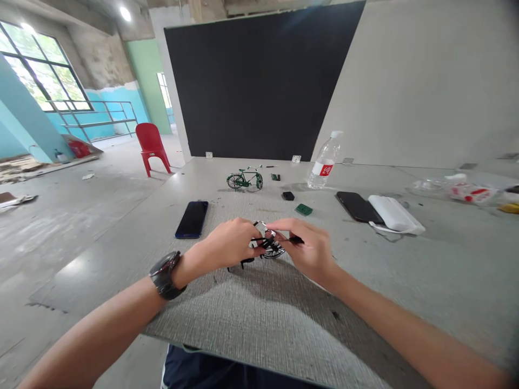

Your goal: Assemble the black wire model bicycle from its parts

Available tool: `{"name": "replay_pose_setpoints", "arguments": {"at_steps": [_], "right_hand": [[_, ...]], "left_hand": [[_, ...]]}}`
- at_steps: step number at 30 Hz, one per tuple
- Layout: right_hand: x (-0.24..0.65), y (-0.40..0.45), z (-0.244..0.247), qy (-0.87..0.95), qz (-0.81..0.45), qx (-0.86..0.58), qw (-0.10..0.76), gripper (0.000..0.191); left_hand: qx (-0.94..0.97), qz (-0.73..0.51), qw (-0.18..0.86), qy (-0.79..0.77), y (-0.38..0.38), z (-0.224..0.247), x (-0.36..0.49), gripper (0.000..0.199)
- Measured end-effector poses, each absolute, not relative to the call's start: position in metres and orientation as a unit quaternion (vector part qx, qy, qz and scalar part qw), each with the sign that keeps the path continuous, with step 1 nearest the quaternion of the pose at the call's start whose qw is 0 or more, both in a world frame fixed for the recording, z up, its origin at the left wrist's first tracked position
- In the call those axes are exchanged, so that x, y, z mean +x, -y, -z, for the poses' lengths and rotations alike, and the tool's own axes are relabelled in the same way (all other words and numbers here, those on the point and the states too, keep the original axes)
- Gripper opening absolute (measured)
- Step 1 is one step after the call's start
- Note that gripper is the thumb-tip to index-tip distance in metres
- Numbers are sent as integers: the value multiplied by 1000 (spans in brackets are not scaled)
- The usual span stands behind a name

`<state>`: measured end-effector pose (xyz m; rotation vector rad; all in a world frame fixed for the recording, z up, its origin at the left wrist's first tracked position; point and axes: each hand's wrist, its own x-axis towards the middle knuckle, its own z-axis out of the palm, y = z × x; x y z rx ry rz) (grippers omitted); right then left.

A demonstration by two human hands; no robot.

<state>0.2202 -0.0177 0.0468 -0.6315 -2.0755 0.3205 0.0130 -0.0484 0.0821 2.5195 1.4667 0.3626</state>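
Observation:
A small black model bicycle (274, 250) is between my hands above the table's near half, its spoked wheel and silver handlebar showing. My left hand (235, 240), with a black watch on its wrist, is closed around the bicycle's frame and hides much of it. From the other side my right hand (310, 246) pinches a thin tool with a dark handle (296, 239), its tip close to the handlebar. Whether the tip touches the bicycle I cannot tell. Farther back a green model bicycle (245, 178) stands upright on the table.
Beyond my hands lie a green block (304, 209), a black block (287, 196) and a small green-and-black piece (275, 176). Phones lie left (192, 219) and right (359, 207), the latter beside a white case (391, 213). A plastic bottle (324, 162) stands near the black panel (259, 86).

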Motion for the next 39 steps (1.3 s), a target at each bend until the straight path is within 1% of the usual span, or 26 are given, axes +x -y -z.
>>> {"name": "replay_pose_setpoints", "arguments": {"at_steps": [9, 18, 22, 27, 33, 39], "right_hand": [[218, 18, -46, 841, -102, -241, 473, 15], [215, 21, -45, 833, -83, -275, 473, 14], [214, 21, -46, 844, -70, -237, 475, 13], [215, 17, -47, 858, -11, -176, 483, 17], [218, 17, -49, 869, 59, -172, 461, 16], [219, 15, -48, 876, 77, -192, 435, 10]], "left_hand": [[845, -107, 96, -515, 50, -85, 14, 26], [854, -105, 79, -504, 49, -82, 14, 28], [847, -101, 74, -516, 50, -83, 15, 29], [842, -87, 70, -528, 54, -89, 17, 30], [845, -96, 64, -523, 53, -87, 16, 27], [849, -111, 61, -513, 51, -81, 13, 28]]}}
